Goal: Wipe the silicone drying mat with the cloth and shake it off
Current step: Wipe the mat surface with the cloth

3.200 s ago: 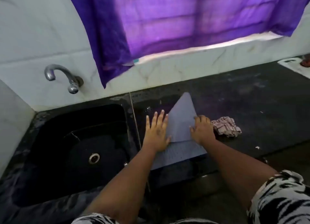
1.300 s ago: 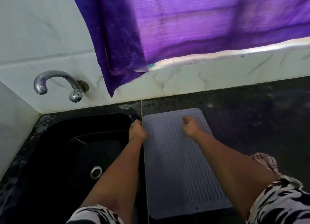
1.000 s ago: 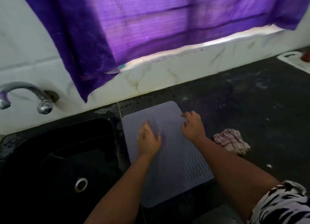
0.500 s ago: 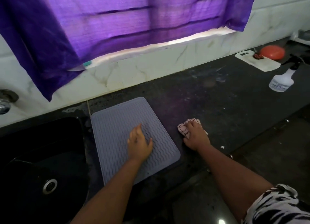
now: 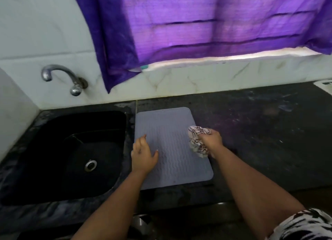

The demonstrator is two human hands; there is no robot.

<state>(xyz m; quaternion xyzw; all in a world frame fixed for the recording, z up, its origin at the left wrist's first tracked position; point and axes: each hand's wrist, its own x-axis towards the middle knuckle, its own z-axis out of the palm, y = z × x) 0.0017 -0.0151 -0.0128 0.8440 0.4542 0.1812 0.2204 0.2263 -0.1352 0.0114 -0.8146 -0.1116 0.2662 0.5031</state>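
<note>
A grey ribbed silicone drying mat [image 5: 170, 142] lies flat on the black counter, just right of the sink. My left hand [image 5: 142, 154] rests palm down on the mat's left edge, fingers spread. My right hand [image 5: 212, 140] is closed around a bunched white checked cloth [image 5: 196, 140], held over the mat's right edge. Part of the cloth hangs below my fist and touches the mat.
A black sink [image 5: 71, 155] with a steel drain sits to the left, under a wall tap [image 5: 62, 77]. A purple curtain [image 5: 197, 27] hangs over the window behind. The dark counter [image 5: 260, 131] stretches right, with a white object [image 5: 323, 83] at its far edge.
My right hand has picked the cloth up off the counter and brought it left over the mat's right edge. My left hand slid toward the mat's left edge.
</note>
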